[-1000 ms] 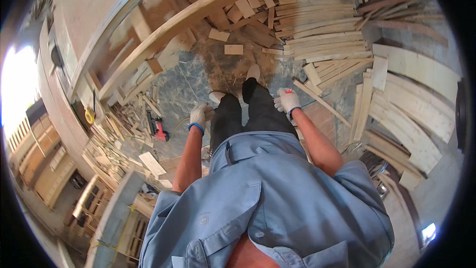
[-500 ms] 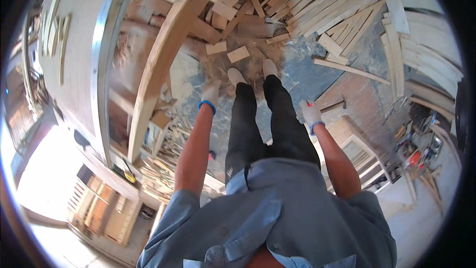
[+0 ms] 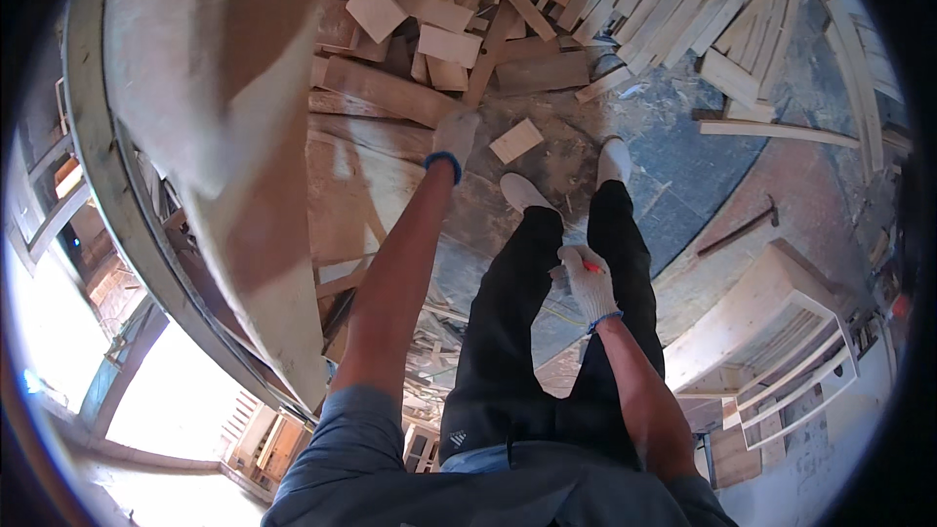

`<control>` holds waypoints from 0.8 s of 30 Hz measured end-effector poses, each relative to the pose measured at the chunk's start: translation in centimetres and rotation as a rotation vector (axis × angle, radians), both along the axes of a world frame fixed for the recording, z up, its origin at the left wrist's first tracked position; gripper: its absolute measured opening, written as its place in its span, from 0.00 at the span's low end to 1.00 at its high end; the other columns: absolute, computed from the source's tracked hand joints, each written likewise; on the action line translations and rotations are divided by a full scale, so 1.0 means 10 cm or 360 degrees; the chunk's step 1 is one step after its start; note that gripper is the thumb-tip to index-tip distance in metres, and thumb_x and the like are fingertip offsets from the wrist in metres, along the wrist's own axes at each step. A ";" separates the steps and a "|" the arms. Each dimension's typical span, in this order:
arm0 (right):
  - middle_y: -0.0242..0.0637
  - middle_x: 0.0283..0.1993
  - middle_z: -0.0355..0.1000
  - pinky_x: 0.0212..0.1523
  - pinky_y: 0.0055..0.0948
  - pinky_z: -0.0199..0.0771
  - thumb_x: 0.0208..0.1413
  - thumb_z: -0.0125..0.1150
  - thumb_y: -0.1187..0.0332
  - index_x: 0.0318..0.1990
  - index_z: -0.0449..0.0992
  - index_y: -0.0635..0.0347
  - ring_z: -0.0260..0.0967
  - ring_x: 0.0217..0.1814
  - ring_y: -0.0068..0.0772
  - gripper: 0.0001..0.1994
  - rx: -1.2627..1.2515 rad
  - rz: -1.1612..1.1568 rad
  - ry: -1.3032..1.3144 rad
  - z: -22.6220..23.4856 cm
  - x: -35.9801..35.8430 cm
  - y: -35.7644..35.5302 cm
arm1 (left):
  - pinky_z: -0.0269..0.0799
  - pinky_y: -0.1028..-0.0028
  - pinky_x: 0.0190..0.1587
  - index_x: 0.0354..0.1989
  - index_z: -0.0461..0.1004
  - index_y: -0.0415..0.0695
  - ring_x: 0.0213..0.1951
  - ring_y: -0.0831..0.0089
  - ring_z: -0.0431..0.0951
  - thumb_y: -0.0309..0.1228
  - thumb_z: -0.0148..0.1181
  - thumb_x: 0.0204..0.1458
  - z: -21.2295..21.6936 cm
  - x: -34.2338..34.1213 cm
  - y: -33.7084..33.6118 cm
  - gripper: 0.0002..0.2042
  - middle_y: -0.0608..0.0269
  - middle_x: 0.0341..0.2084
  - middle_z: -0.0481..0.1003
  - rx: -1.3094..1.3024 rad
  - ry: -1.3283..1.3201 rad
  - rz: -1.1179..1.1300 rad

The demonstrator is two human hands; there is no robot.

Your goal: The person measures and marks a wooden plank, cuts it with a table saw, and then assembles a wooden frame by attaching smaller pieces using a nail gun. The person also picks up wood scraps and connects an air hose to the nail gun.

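My left hand point(image 3: 455, 131), in a pale knit glove with a blue cuff, reaches forward over the floor. It is near the end of a brown board point(image 3: 386, 90) in a heap of offcuts; its fingers are blurred, and I cannot tell whether it touches the board. In front of my thighs, my right hand point(image 3: 590, 291), gloved the same way, is closed around a small object with a red part point(image 3: 591, 266). Most of that object is hidden by the fingers, so its kind is unclear. A loose rectangular wood block point(image 3: 515, 141) lies just ahead of my shoes.
Long wood strips point(image 3: 673, 0) are stacked at the far right. A large pale panel point(image 3: 234, 137) stands close on my left. On the right floor lie a hammer-like tool point(image 3: 739, 232) and a wooden frame with slats point(image 3: 771, 332). Several offcuts point(image 3: 449, 44) pile up ahead.
My view has shifted, with the wood heap now closer. My left arm reaches further forward toward the boards. My right hand has come inward, in front of my legs, still holding the object with red.
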State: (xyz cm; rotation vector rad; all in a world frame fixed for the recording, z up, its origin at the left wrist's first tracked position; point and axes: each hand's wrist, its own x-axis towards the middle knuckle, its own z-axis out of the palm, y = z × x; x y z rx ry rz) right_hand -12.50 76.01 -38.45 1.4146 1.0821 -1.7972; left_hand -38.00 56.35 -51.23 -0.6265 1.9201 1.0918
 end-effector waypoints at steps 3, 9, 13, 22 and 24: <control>0.37 0.28 0.79 0.27 0.26 0.76 0.60 0.63 0.60 0.44 0.80 0.59 0.77 0.25 0.28 0.13 -0.0148 -0.0064 -0.0245 -0.22 -0.03 0.03 | 0.77 0.70 0.43 0.53 0.76 0.39 0.39 0.72 0.82 0.38 0.50 0.64 -0.16 -0.39 0.19 0.18 0.59 0.40 0.81 -0.0064 -0.0046 0.0024; 0.41 0.29 0.80 0.27 0.29 0.79 0.58 0.64 0.57 0.44 0.80 0.61 0.78 0.24 0.30 0.16 -0.0247 -0.0302 -0.0355 -0.21 -0.36 0.32 | 0.80 0.66 0.40 0.53 0.75 0.39 0.38 0.68 0.83 0.35 0.51 0.64 -0.83 -0.77 0.08 0.15 0.57 0.39 0.80 -0.0042 0.0079 0.0244; 0.41 0.30 0.81 0.29 0.28 0.81 0.61 0.63 0.57 0.44 0.80 0.60 0.80 0.26 0.29 0.15 -0.0359 -0.0289 -0.0167 -0.24 -0.45 0.45 | 0.82 0.65 0.42 0.55 0.73 0.38 0.38 0.65 0.83 0.34 0.52 0.64 -1.59 -0.72 -0.60 0.16 0.55 0.40 0.80 -0.0122 0.0465 -0.0316; 0.41 0.31 0.81 0.30 0.28 0.82 0.63 0.63 0.58 0.45 0.80 0.60 0.80 0.27 0.29 0.14 -0.0441 -0.0506 -0.0138 -0.17 -0.55 0.52 | 0.78 0.69 0.37 0.50 0.77 0.39 0.33 0.69 0.80 0.35 0.55 0.61 -1.51 -0.88 -0.05 0.15 0.57 0.36 0.80 -0.0314 0.0456 -0.0507; 0.41 0.31 0.82 0.30 0.29 0.83 0.63 0.63 0.58 0.45 0.80 0.60 0.80 0.27 0.29 0.14 -0.0458 -0.0581 -0.0121 -0.15 -0.61 0.54 | 0.77 0.69 0.37 0.50 0.77 0.39 0.32 0.69 0.80 0.36 0.54 0.61 -1.49 -0.94 0.15 0.15 0.58 0.36 0.80 -0.0382 0.0523 -0.0622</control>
